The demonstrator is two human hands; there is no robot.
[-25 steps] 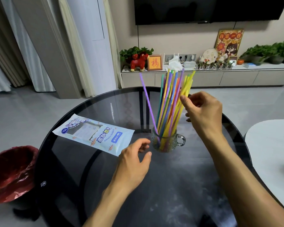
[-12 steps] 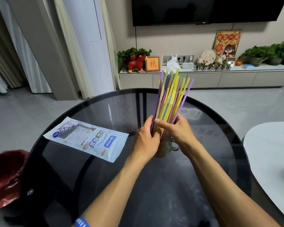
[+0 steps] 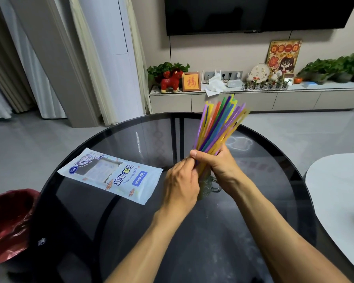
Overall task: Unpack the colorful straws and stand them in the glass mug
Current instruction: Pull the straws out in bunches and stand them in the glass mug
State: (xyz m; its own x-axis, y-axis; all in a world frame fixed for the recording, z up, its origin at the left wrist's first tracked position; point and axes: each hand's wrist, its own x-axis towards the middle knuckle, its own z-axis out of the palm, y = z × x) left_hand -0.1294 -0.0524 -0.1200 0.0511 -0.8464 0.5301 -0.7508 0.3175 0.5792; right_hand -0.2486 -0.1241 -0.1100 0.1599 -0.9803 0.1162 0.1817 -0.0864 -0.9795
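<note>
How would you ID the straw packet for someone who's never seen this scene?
Start at the round dark glass table in the foreground. On its left half, left of both hands gathered round the straws, lies the straw packet, flat and apart from them. It is the only pale blue and white printed plastic bag on the table.

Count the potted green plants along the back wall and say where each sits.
2: one plant behind the red toy horse at the cabinet's left end, one plant at its right end. Others may lie outside the picture.
</note>
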